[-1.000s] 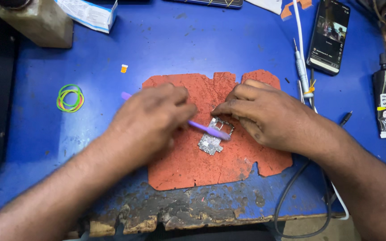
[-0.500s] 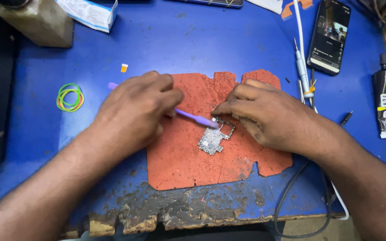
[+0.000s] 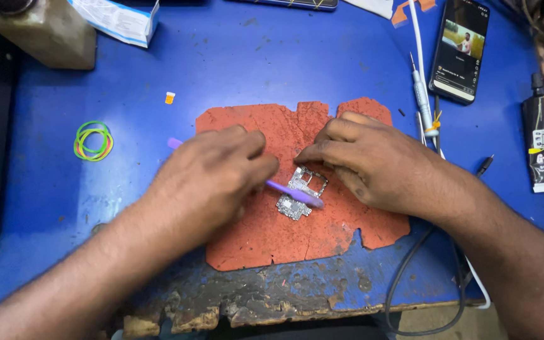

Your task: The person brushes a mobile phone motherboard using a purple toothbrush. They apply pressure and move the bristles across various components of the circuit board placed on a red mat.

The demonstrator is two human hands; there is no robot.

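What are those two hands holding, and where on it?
The left hand holds a purple brush by its handle's middle. The right hand pins the small circuit board at its top edge.

My left hand and forearm are bare, coming in from about seven o'clock, no sleeve, watch or ring on them. My right hand and forearm are bare too, entering from about four o'clock, nails short, knuckles creased, nothing worn at the wrist.
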